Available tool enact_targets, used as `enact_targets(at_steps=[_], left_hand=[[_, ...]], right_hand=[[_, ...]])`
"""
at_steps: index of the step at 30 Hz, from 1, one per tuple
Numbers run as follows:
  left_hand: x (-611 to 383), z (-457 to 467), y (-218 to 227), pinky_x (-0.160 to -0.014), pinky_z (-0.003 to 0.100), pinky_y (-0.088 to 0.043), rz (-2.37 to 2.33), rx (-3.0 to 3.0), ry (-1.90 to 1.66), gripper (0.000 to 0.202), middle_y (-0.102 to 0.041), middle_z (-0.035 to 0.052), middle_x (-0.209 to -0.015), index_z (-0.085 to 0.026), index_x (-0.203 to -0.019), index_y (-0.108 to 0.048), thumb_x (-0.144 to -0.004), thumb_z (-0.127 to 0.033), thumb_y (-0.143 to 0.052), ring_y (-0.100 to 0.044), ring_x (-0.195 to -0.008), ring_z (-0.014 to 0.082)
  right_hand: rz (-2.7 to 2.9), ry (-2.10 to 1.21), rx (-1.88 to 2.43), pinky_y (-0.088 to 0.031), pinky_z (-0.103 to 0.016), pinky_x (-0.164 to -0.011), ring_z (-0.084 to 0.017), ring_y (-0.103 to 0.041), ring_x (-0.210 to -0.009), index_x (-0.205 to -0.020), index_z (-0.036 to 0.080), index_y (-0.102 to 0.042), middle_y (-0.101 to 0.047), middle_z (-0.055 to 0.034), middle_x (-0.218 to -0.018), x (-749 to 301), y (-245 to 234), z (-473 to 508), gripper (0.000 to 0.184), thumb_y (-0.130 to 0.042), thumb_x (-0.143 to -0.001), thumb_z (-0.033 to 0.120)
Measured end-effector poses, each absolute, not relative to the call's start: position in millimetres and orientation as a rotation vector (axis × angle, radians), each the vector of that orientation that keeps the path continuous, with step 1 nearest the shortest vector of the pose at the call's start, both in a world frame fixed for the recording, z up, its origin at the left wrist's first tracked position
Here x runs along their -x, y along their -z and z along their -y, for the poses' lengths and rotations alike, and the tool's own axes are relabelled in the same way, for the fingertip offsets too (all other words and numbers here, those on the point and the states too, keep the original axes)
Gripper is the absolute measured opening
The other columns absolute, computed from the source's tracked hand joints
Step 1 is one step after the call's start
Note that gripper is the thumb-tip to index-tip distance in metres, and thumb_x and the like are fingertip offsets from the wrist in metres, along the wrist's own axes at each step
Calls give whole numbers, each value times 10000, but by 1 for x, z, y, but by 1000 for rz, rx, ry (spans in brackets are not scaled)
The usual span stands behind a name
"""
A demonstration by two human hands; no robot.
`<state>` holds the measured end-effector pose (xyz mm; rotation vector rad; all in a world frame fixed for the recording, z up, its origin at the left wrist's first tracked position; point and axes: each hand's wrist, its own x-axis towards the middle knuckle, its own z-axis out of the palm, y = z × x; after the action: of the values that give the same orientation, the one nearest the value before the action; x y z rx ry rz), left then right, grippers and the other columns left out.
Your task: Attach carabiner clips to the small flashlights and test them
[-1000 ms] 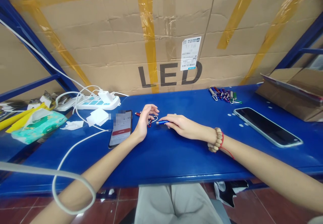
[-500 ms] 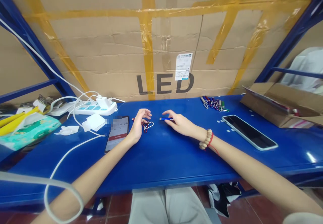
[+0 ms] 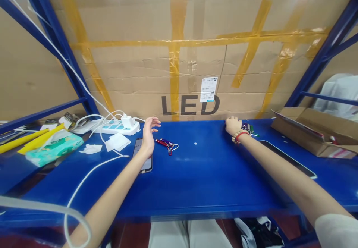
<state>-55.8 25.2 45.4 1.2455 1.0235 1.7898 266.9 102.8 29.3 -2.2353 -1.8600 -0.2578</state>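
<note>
My left hand [image 3: 149, 133] hovers over a phone [image 3: 145, 165], its fingers apart and nothing in them. To its right on the blue tabletop lie a red tube [image 3: 162, 142] and a blue tube [image 3: 167, 142], both small and metallic, with carabiner clips at their right ends. Far to the right, my right hand [image 3: 233, 125], with a beaded bracelet at the wrist, is closed at the left edge of a pile of similar coloured tubes [image 3: 250, 128]. Its fingers are curled and face away, so what they grip is hidden.
A second phone [image 3: 291, 159] lies partly under my right forearm, beside an open cardboard box [image 3: 316, 132]. On the left are a power strip [image 3: 117, 127], white papers [image 3: 118, 142], a green tissue pack [image 3: 54, 148] and a looping white cable [image 3: 92, 171]. A large cardboard panel [image 3: 134, 72] stands behind.
My right hand, which held a blue tube near the middle, has moved right to the pile. A blue tube now lies beside the red one. The view has tilted up.
</note>
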Motion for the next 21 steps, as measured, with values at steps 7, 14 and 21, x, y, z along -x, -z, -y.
enact_targets(at_steps=[7, 14, 21], left_hand=[[47, -23, -30, -650, 259, -383, -1087, -1399, -1712, 238, -578, 21, -781, -199, -769, -525, -825, -369, -368, -559, -738, 156], [33, -10, -21, -724, 265, -402, -1074, -1559, -1567, 178, -553, 7, -760, -201, -788, -525, -835, -317, -398, -538, -764, 156], [21, 8, -29, -783, 277, -390, -1131, -1613, -1420, 182, -570, 21, -842, -211, -809, -513, -857, -305, -364, -540, -866, 172]], right_hand=[[2355, 25, 1584, -426, -256, -781, -169, -601, -909, -1000, 231, -683, -655, -59, -998, -154, -28, -78, 266, -503, -886, 390], [2461, -150, 1193, -424, -240, -704, -190, -605, -901, -910, 165, -672, -641, -86, -964, -88, -7, -56, 171, -579, -850, 295], [2422, -377, 1093, -468, -222, -652, -130, -617, -713, -1020, 132, -604, -660, -57, -850, -138, -11, -50, 233, -466, -920, 290]])
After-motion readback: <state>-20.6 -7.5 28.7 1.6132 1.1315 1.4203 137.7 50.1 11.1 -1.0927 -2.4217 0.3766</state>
